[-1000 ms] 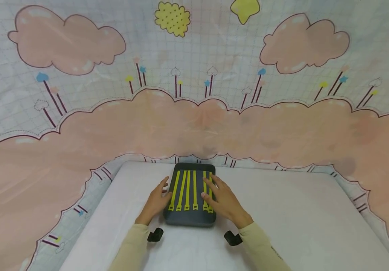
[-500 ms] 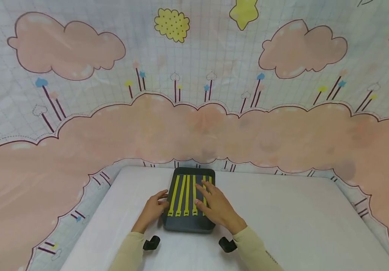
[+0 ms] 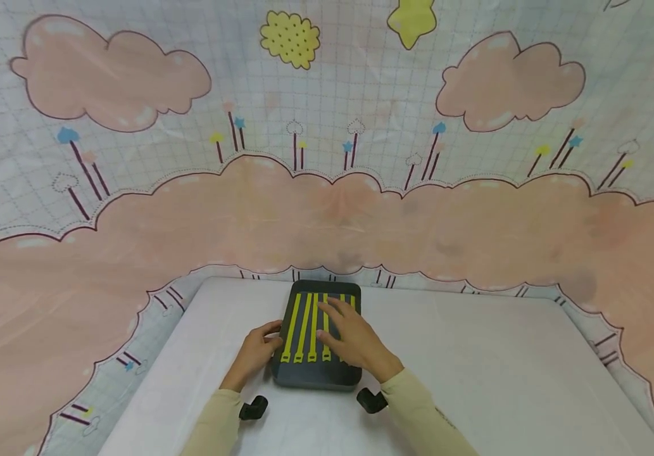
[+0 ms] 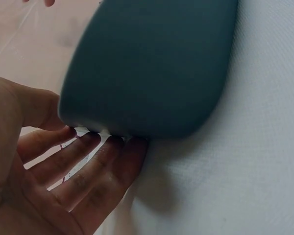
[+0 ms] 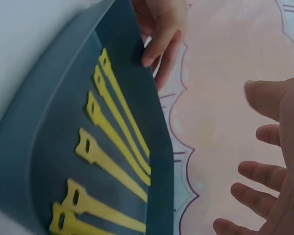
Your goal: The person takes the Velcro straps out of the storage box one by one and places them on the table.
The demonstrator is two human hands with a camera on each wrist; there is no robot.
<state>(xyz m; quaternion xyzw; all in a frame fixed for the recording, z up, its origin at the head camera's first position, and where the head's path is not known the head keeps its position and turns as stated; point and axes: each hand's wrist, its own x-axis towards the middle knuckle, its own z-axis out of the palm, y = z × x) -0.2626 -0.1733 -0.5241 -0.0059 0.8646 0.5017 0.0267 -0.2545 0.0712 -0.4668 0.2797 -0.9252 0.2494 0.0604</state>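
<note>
The tray [image 3: 316,378] sits just below the middle of the head view, on the tabletop [image 3: 509,367], with six yellow straps [image 3: 313,329] side by side in it. My left fingers [image 4: 68,155] pinch its left wall, the thumb over the rim and the rest against the outside. My right fingers [image 5: 262,174] are spread wide over the right half, holding nothing. I'd guess the tray is light, stiff plastic, a little slick and hardly fragile; the raised wall seems the place to hold it, with a grip on each side so it doesn't tip. The straps look thin, flat and bendy, so I would pick one up by its slotted head, nearest the lower edge of the frame. I see no brand on the tray or straps; small dark lettering on my right sleeve [image 3: 429,411], lower right of centre, is too tiny to read.
</note>
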